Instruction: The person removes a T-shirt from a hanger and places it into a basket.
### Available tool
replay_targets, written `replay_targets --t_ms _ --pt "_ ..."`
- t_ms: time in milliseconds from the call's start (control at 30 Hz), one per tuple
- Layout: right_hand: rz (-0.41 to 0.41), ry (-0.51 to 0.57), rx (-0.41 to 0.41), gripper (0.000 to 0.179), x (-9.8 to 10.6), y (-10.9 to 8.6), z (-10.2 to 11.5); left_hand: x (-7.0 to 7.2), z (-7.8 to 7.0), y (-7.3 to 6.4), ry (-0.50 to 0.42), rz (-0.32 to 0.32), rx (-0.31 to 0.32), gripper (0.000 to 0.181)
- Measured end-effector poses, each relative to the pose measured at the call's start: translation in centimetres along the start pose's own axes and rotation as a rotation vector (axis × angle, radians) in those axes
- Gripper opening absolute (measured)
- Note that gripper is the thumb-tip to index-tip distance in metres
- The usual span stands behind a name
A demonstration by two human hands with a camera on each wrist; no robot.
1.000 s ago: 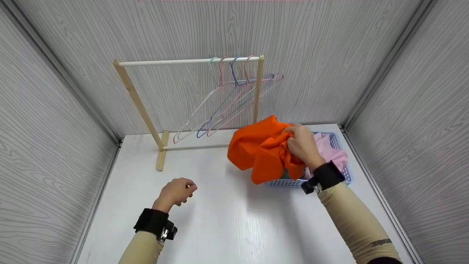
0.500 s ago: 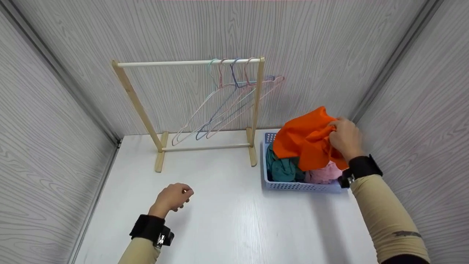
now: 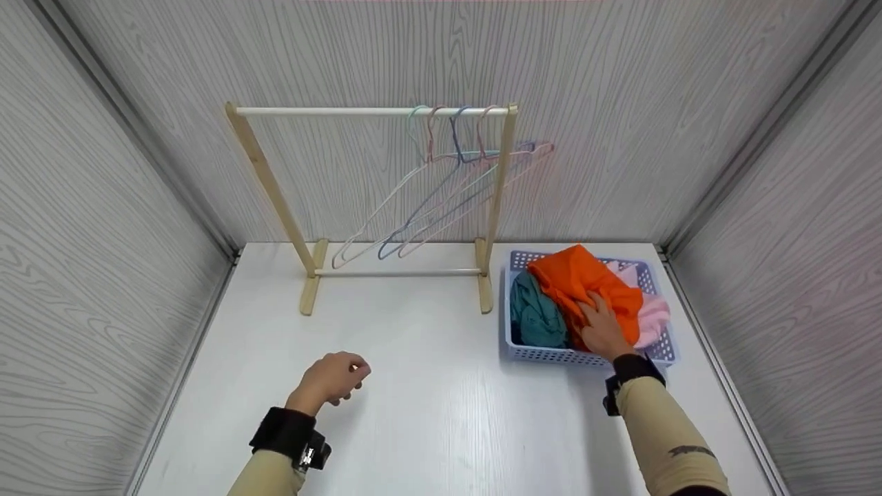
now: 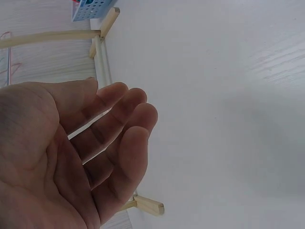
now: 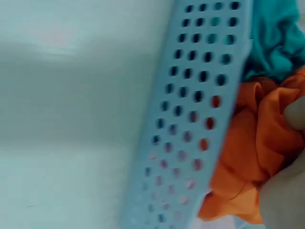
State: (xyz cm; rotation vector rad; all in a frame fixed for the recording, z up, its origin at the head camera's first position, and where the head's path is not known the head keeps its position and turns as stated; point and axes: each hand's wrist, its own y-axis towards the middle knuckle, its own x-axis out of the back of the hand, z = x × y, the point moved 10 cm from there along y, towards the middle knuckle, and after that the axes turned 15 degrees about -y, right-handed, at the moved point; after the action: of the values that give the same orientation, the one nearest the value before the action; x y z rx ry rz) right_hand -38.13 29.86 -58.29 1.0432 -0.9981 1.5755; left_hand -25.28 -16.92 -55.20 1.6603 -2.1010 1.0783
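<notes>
An orange cloth (image 3: 582,275) lies bunched in the blue perforated basket (image 3: 551,355), between a dark green cloth (image 3: 537,317) and a pink cloth (image 3: 651,317). On top of the orange cloth rests my right hand (image 3: 601,329), its fingers spread over the fabric. Close by in the right wrist view, the basket wall (image 5: 186,114) stands beside the orange folds (image 5: 243,152); only part of the hand shows there. My left hand (image 3: 331,379) hovers over the table at the left. Its fingers hang loosely curled and hold nothing, as the left wrist view confirms.
A wooden rack (image 3: 272,186) with a white top rail (image 3: 324,111) stands at the back, left of the basket. Several hangers (image 3: 420,213) hang near its right end. Grey panel walls (image 3: 792,227) enclose the white table (image 3: 427,413).
My right hand has carried the orange cloth rightward, then lowered it into the basket; its fingers now lie spread on it. The left hand has hardly moved.
</notes>
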Motion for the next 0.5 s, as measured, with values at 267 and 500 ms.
replay_targets --t_ms 267,500 --pt "0.020 -0.209 -0.042 0.069 -1.6 -1.5 -1.7 -0.8 0.1 -0.3 -0.008 0.015 0.001 0.024" --pt "0.046 -0.289 -0.127 0.059 1.1 -2.3 0.9 -0.6 -0.9 0.1 0.017 0.010 -0.019 0.025"
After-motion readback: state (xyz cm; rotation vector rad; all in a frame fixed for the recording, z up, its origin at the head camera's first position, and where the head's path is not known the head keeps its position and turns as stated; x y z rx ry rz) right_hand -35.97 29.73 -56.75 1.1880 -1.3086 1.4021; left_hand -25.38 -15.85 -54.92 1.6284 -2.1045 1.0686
